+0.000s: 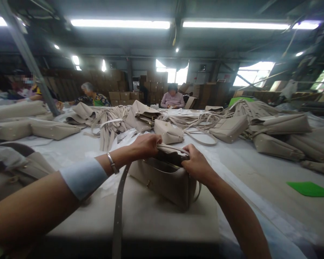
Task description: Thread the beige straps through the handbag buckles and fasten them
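Observation:
A beige handbag (164,185) stands upright on the table in front of me, its mouth gaping and its dark inside partly showing. My left hand (148,144) pinches the left end of the bag's far top edge. At the right end of that edge, my right hand (196,162) grips with thumb and fingers. A small metal clasp (149,183) sits on the bag's near face. From the left side a beige strap (119,212) with punched holes hangs down over the table's front edge.
Beige bags (229,127) and heaps of straps (110,124) lie across the back of the table. More bags (283,140) are piled at right, near a green sheet (310,189). A metal post (29,57) rises at left. Several people (172,98) sit beyond the table.

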A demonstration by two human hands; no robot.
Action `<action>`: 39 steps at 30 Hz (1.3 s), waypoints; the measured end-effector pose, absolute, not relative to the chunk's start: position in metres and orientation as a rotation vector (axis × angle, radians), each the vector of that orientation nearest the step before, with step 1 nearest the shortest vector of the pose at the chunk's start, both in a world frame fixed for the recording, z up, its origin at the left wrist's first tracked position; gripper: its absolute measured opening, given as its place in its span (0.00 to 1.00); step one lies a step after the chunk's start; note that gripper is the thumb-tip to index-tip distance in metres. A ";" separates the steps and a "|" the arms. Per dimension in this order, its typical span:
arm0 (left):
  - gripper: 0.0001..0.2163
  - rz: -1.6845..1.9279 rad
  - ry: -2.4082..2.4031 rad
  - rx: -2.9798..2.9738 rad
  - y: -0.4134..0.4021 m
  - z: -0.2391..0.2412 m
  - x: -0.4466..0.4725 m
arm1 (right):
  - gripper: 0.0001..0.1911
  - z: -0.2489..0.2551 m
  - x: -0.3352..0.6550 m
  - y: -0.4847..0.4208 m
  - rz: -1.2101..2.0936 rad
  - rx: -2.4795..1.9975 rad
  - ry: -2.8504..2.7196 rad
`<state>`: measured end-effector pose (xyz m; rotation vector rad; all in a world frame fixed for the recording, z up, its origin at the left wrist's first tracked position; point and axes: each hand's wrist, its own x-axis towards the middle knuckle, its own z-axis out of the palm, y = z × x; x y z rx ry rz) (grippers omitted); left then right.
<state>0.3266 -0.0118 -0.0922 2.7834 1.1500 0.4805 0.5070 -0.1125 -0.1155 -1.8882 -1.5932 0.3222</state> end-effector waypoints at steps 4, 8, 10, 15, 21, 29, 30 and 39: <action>0.11 0.609 1.155 2.600 -0.003 -0.083 0.316 | 0.16 -0.112 0.516 -0.101 0.297 -1.799 -1.704; 0.13 0.663 1.103 2.344 -0.008 -0.079 0.319 | 0.10 -0.098 0.539 -0.088 0.322 -1.639 -1.871; 0.15 0.700 1.070 2.217 -0.017 -0.079 0.324 | 0.08 -0.091 0.555 -0.084 0.333 -1.601 -1.918; 0.22 0.808 0.897 1.773 -0.044 -0.107 0.336 | 0.05 -0.093 0.584 -0.090 0.353 -1.681 -1.900; 0.25 0.985 0.640 1.429 -0.050 -0.145 0.338 | 0.11 -0.090 0.569 -0.094 0.363 -1.725 -2.014; 0.28 0.898 0.238 1.005 -0.042 -0.146 0.325 | 0.08 -0.053 0.505 -0.095 0.234 -1.341 -2.474; 0.28 0.879 0.213 0.997 -0.042 -0.147 0.323 | 0.08 -0.053 0.502 -0.097 0.267 -1.342 -2.487; 0.25 0.897 0.309 0.893 -0.040 -0.152 0.313 | 0.10 -0.070 0.487 -0.113 -0.036 -1.608 -2.720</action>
